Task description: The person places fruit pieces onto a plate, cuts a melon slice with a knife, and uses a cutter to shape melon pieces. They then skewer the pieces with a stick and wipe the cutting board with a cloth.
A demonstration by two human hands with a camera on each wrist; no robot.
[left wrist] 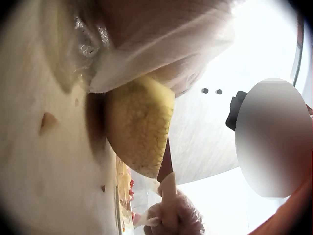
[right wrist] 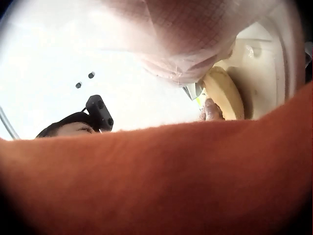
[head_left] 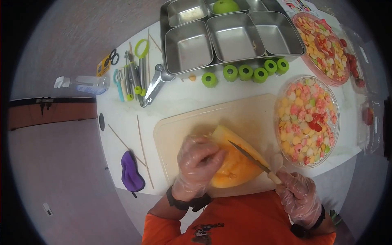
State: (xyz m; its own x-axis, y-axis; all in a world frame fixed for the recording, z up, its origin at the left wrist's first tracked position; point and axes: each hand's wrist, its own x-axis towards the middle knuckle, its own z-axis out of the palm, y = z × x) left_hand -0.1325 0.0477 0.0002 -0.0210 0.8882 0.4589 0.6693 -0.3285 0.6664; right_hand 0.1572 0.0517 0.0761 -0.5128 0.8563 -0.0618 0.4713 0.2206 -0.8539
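A large wedge of melon (head_left: 233, 169) with orange flesh and a yellowish netted rind (left wrist: 139, 129) lies on the cream cutting board (head_left: 179, 126). My left hand (head_left: 199, 163), in a clear plastic glove, grips the melon at its left side, fingers bent over the edge. My right hand (head_left: 300, 195), gloved too, holds a knife (head_left: 249, 156) by its pale handle. The blade slants up and left over the orange flesh. In the left wrist view, the knife handle (left wrist: 168, 191) shows just beyond the rind. My orange sleeve (right wrist: 156, 181) hides much of the right wrist view.
Beyond the board stands a steel tray (head_left: 192, 67) with several compartments, one holding a green fruit (head_left: 225, 6). Green ring-shaped pieces (head_left: 245, 72) line its front. Cut fruit fills a glass bowl (head_left: 308, 122) at right. Carving tools (head_left: 132, 79) and a purple mask-shaped item (head_left: 131, 173) lie left.
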